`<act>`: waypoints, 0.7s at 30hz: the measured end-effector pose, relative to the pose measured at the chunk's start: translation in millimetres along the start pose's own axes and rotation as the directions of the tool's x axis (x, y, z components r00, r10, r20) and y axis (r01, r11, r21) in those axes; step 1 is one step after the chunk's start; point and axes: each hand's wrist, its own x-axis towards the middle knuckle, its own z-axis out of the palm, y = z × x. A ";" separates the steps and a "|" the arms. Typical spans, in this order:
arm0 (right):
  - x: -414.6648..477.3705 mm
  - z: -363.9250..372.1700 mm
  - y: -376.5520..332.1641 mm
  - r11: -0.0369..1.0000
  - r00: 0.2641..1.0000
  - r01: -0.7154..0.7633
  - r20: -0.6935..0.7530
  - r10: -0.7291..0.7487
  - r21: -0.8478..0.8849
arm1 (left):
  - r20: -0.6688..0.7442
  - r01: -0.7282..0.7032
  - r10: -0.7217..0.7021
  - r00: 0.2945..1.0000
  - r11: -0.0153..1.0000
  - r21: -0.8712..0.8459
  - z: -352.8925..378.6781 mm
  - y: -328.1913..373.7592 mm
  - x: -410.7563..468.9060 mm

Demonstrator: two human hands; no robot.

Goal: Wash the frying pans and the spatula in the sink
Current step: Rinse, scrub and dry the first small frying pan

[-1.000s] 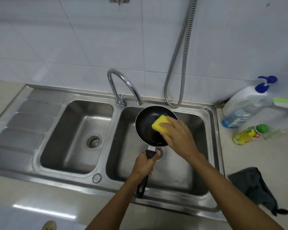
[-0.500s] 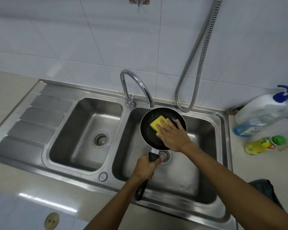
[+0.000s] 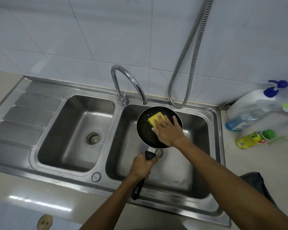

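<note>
A small black frying pan [image 3: 144,128] is held over the right basin of the steel double sink [image 3: 118,112], its inside facing me and flecked with suds. My left hand [image 3: 141,166] is closed around the pan's black handle. My right hand [image 3: 168,130] lies flat inside the pan, fingers pressing a yellow sponge [image 3: 155,119] against its upper left part. No spatula or second pan is in view.
A chrome tap [image 3: 128,85] arches over the pan's far rim, and a metal hose [image 3: 188,63] hangs on the tiled wall. Right counter: a pump bottle [image 3: 251,108], a small yellow bottle [image 3: 251,140], a dark cloth [image 3: 256,183]. The left basin [image 3: 73,135] holds nothing.
My right hand has slid the sponge up and left across the pan's inside and flattened over it. My left hand keeps its hold on the handle. The camera has shifted a little.
</note>
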 end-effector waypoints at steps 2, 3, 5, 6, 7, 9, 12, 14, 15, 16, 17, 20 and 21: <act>-3.0 1.7 16.1 0.999 1.000 -0.019 0.013 0.019 -0.029 | -0.026 0.008 -0.008 1.000 1.000 -0.009 -5.2 -1.1 3.5; -11.6 4.7 19.8 0.999 1.000 -0.015 0.013 0.016 -0.047 | -0.031 0.002 -0.002 1.000 1.000 -0.003 -7.1 -1.4 5.4; -35.8 13.3 15.0 0.999 1.000 -0.004 0.017 0.005 -0.054 | -0.023 -0.029 0.030 0.999 0.999 0.025 -8.6 -2.5 9.3; -47.6 17.2 6.2 0.999 1.000 0.013 0.022 -0.012 -0.043 | -0.015 -0.050 0.050 0.999 0.998 0.046 -7.5 -3.1 10.1; -55.3 21.7 -4.8 0.999 0.999 0.037 0.028 -0.036 -0.027 | -0.004 -0.071 0.072 0.997 0.994 0.077 -5.3 -3.7 9.6; -53.9 24.4 -24.7 0.997 0.996 0.059 0.057 -0.061 0.040 | 0.025 -0.118 0.116 0.993 0.982 0.147 0.0 -5.1 6.3; -26.4 16.8 -33.2 0.990 0.998 0.024 0.049 -0.031 0.142 | 0.031 -0.132 0.128 0.991 0.978 0.160 4.4 -8.9 4.2; -6.8 11.1 -21.3 0.991 0.999 -0.012 0.046 0.006 0.134 | -0.008 -0.107 0.110 0.994 0.979 0.172 1.7 -8.9 5.5; -2.2 7.9 -11.6 0.991 0.998 -0.041 0.050 0.035 0.124 | -0.022 -0.098 0.104 0.994 0.978 0.183 -0.4 -8.1 6.3; -0.4 6.9 -1.2 0.992 0.997 -0.064 0.053 0.059 0.111 | -0.030 -0.090 0.097 0.995 0.980 0.180 -3.0 -7.9 8.2; -2.4 7.7 8.2 0.993 0.996 -0.075 0.058 0.070 0.091 | -0.034 -0.080 0.086 0.996 0.983 0.167 -5.4 -7.2 9.7; -33.9 12.2 15.9 0.998 0.996 -0.054 0.067 0.052 0.032 | -0.009 -0.087 0.089 0.996 0.982 0.168 -10.2 -7.2 18.7; -47.4 15.0 9.7 0.999 0.996 -0.036 0.078 0.034 0.023 | 0.008 -0.103 0.103 0.995 0.976 0.190 -10.0 -6.5 20.4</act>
